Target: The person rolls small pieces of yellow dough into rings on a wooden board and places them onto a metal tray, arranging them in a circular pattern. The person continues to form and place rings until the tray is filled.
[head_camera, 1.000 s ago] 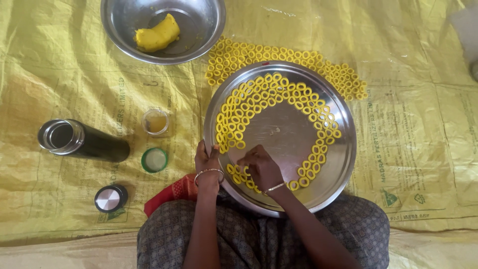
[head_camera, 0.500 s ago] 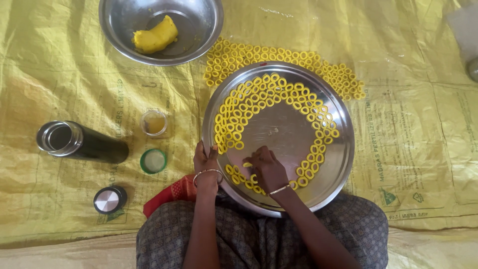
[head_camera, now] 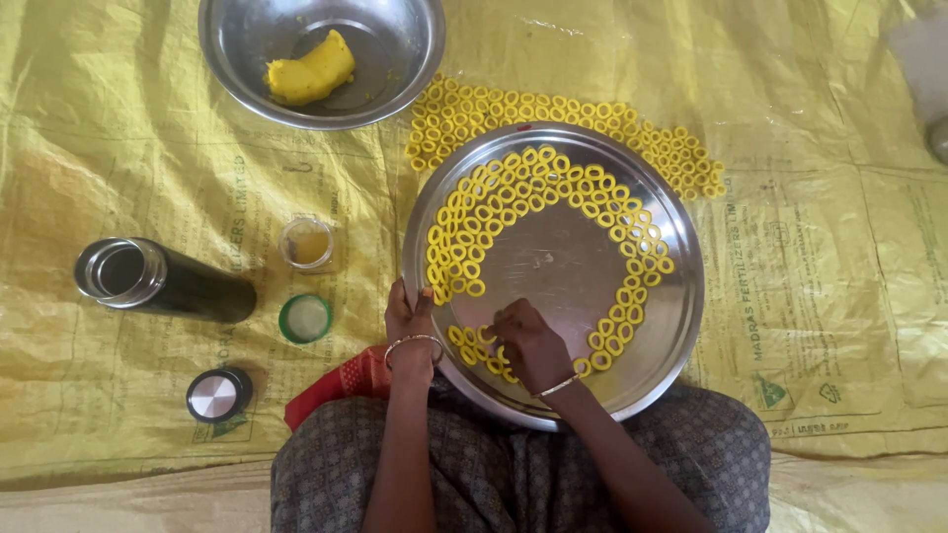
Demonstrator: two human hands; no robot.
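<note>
L hand grips steel plate at near-left rim; R hand pinches dough rings by near edge.

Thin bangles, dark patterned garment

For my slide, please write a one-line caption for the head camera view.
Right hand places yellow dough rings on a steel plate while left hand grips its rim.
</note>
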